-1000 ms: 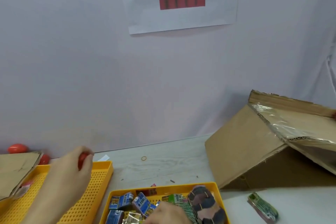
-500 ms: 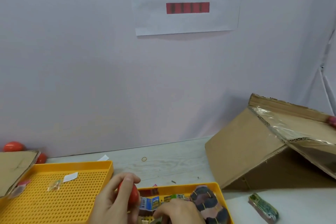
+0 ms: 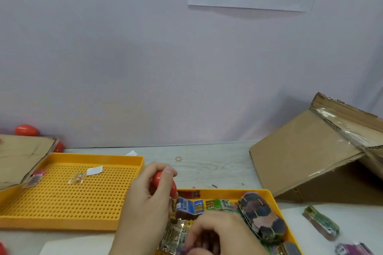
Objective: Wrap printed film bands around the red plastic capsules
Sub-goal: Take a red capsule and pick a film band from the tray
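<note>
**Capsule in left hand, right hand in the film tray**

Your left hand (image 3: 145, 196) holds a red capsule (image 3: 163, 184), fingers and thumb curled round it. It is raised at the far left corner of the film tray (image 3: 275, 198), in the gap between the two yellow trays.

Your right hand (image 3: 217, 232) is down in the film tray at its near edge, fingers curled onto the loose film bands (image 3: 192, 206). Whether it actually pinches one, you cannot tell: blurred and cut off by the frame.

A banded stack of dark film (image 3: 261, 217) lies along the tray's right side.

The perforated tray (image 3: 62, 192) sits at the table's left edge. It carries a white slip (image 3: 94, 170) and a small clear packet (image 3: 77, 178) near its far edge.

Two more capsules (image 3: 27, 130) rest at the table's far left corner, behind a cardboard flap (image 3: 20, 155). A tilted cardboard box (image 3: 310, 157) stands at the right edge. A rubber band (image 3: 178, 159) lies near the far edge. A green film bundle (image 3: 321, 221) lies right of the film tray.
</note>
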Demonstrator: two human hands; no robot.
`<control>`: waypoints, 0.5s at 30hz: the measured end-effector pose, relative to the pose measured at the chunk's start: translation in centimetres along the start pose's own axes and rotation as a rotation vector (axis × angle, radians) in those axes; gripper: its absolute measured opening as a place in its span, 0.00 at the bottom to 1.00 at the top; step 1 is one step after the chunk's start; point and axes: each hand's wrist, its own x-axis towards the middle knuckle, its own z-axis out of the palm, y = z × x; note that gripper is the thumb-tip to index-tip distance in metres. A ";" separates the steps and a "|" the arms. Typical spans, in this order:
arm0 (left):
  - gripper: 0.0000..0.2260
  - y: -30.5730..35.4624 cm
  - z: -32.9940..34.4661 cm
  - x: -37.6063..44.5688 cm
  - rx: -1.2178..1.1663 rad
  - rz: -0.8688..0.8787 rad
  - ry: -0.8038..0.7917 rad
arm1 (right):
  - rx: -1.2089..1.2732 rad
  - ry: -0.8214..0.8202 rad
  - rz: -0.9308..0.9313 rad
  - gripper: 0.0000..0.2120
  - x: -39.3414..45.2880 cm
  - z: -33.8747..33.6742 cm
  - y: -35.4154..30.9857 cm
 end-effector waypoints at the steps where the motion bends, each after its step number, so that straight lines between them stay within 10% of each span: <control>1: 0.09 0.0 0.1 0.1 -0.011 0.018 -0.002 | -0.032 0.055 -0.028 0.05 -0.5 -0.2 0.0; 9: 0.14 0.2 0.6 0.0 0.006 -0.048 -0.131 | 0.394 0.655 -0.007 0.10 -0.2 -0.5 0.7; 15: 0.11 0.3 2.4 -1.1 0.134 -0.069 -0.271 | 0.524 0.536 -0.055 0.15 0.1 -0.2 0.8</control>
